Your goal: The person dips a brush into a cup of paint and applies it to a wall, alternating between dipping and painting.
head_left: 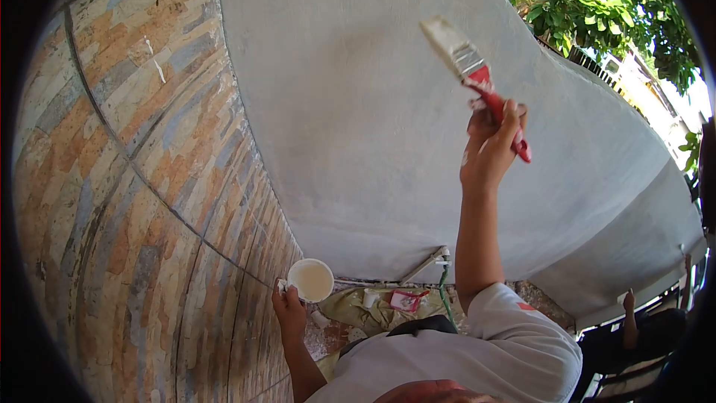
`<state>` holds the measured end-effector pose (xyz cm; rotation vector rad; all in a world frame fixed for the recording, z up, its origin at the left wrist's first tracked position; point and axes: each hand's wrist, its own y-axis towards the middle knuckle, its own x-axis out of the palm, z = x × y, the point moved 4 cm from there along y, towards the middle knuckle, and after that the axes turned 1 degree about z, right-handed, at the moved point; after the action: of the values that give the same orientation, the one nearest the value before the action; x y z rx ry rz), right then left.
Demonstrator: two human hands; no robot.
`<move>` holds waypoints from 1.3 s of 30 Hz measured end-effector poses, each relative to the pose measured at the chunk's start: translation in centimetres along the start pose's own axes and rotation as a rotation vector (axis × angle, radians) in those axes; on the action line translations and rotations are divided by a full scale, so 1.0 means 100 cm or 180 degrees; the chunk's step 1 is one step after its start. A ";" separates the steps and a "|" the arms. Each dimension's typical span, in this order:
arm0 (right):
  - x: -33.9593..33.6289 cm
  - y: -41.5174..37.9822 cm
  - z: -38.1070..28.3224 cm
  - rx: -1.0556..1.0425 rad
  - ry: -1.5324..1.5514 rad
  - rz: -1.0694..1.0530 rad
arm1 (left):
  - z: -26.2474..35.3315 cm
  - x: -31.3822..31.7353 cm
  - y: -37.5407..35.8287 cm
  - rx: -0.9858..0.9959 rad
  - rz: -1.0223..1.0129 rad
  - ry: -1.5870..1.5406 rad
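My right hand (490, 134) is wrapped round the red handle of a paintbrush (477, 75), raised in front of the grey wall (335, 104). The brush's pale, coated bristles point up and to the left. Lower down, my left hand (289, 310) holds a white cup (312, 280) by its side, beside the stone-patterned tiles. Pale liquid shows inside the cup. White smears mark the fingers of both hands.
The tiled surface (149, 201) fills the left side. Below the wall lie a cloth (354, 311), a red-and-white tray (406, 300) and a green hose (446, 295). Another person (641, 336) is at the lower right. Leaves (582, 0) hang at the upper right.
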<state>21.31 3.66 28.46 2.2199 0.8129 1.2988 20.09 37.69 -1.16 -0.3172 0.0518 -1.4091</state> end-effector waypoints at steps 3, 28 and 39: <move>0.022 0.051 -0.017 -0.0440 0.0153 -0.0031 | -0.006 0.002 0.003 0.0126 -0.0336 -0.0011; 0.022 0.016 0.003 -0.0640 -0.0714 -0.0284 | -0.017 -0.038 -0.016 0.0112 0.0189 0.0022; -0.064 -0.069 0.093 0.0697 -0.1575 -0.0749 | -0.031 -0.030 -0.022 0.0018 0.0300 -0.0142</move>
<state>25.18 3.64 15.83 2.3745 1.0108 0.5348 16.74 39.76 -4.01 -0.3372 0.0259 -1.3081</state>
